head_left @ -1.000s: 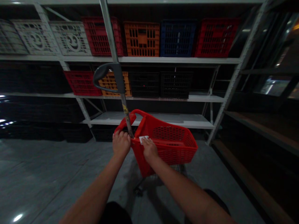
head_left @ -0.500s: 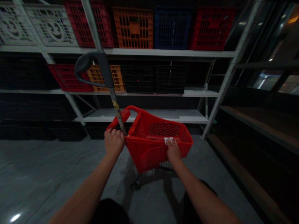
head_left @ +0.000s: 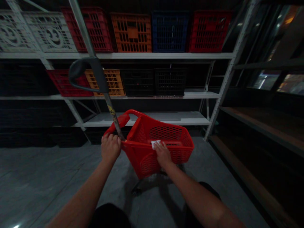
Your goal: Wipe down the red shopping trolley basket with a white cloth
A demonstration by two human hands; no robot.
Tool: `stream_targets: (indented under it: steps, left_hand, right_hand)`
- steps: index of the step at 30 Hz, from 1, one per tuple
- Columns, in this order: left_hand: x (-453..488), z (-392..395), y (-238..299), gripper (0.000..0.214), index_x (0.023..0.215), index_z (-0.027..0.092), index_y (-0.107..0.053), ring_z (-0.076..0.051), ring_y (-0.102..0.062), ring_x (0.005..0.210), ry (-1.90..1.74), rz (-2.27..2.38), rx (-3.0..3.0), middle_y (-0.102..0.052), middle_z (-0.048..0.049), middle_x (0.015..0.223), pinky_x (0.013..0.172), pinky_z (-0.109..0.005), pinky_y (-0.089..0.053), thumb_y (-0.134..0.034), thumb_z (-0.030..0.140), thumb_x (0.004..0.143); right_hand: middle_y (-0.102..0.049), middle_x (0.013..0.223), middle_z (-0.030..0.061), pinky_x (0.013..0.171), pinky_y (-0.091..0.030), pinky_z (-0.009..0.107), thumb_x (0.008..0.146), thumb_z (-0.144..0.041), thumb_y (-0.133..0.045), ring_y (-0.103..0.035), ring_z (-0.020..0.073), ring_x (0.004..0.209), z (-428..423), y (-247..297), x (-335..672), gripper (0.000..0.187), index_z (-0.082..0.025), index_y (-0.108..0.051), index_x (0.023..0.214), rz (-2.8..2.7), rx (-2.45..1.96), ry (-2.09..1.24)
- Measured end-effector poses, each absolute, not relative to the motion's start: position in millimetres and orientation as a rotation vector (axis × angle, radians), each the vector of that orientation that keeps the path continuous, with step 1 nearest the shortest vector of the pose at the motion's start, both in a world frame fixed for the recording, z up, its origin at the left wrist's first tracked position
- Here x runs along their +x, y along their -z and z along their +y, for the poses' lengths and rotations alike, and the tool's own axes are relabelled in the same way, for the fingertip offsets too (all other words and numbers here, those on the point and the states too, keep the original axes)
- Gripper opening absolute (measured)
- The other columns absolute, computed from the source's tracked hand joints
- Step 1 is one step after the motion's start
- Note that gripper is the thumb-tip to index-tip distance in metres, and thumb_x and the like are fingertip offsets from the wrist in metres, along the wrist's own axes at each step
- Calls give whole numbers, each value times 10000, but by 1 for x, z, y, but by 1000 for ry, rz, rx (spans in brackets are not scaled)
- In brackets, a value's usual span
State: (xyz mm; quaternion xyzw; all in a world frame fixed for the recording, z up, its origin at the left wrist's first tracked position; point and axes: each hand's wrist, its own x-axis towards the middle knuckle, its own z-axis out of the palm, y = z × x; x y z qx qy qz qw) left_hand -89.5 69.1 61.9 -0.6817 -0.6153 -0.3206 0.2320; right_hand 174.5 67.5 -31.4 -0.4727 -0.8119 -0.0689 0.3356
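Observation:
A red plastic shopping cart stands on the floor in front of me, its basket pointing right. My left hand is wrapped round the near end of the cart's red push handle. Pressed on the near rim of the basket is my right hand, with a white cloth or tissue under its fingers. Beside my left hand a metal pole with a dark grey loop grip rises from the cart's handle end. The fingertips of my right hand lie partly over the cloth.
Behind the cart is a metal rack holding several crates, among them an orange crate and a blue crate. A dark shelf unit runs along the right side. Grey concrete floor lies around the cart.
My right hand has slid left along the basket's near rim with the white cloth. My left hand keeps its hold on the handle. The view has shifted slightly.

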Motion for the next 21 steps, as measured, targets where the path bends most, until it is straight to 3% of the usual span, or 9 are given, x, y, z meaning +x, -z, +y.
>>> stream_targets:
  steps: [6,12,16,18,21]
  left_hand:
    - [-117,83,-61,278,800,180,-544,-257,-372,1137,811,-1584,-1957,-555,-91,894,996,-448,-245,-293,300,816]
    - [-87,59,-64,320,1086,168,-478,-237,-348,1198,1310,-1489,-1784,-448,-112,1225,1007,-459,-257,-346,245,804]
    - [-15,54,-44,292,1031,183,-535,-195,-463,1086,926,-1327,-2273,-548,-84,1109,1002,-392,-291,-351,279,826]
    - [20,60,-31,330,1028,174,-550,-215,-489,1049,734,-1400,-2327,-576,-99,1084,997,-439,-266,-341,347,840]
    - [54,71,-13,374,878,184,-604,-234,-537,928,575,-1497,-2312,-638,-89,916,972,-542,-191,-311,414,851]
  right_hand:
    - [-487,1270,83,1052,-173,423,711,25,-336,-375,184,1222,49,69,301,562,-136,-472,1233,-1994,-1558,353]
    - [-490,1266,84,1042,-201,423,752,-9,-334,-385,199,1217,50,82,327,517,-147,-477,1230,-1852,-1683,346]
    - [-523,1227,115,1030,-211,454,753,-12,-339,-411,224,1196,53,80,304,492,-113,-501,1206,-1796,-1606,338]
    - [-529,1219,117,1032,-200,465,743,-2,-343,-412,226,1194,54,76,280,498,-111,-506,1201,-1828,-1521,333]
    - [-539,1214,89,1039,-194,452,743,-1,-354,-403,199,1201,55,71,236,520,-155,-489,1220,-1906,-1354,311]
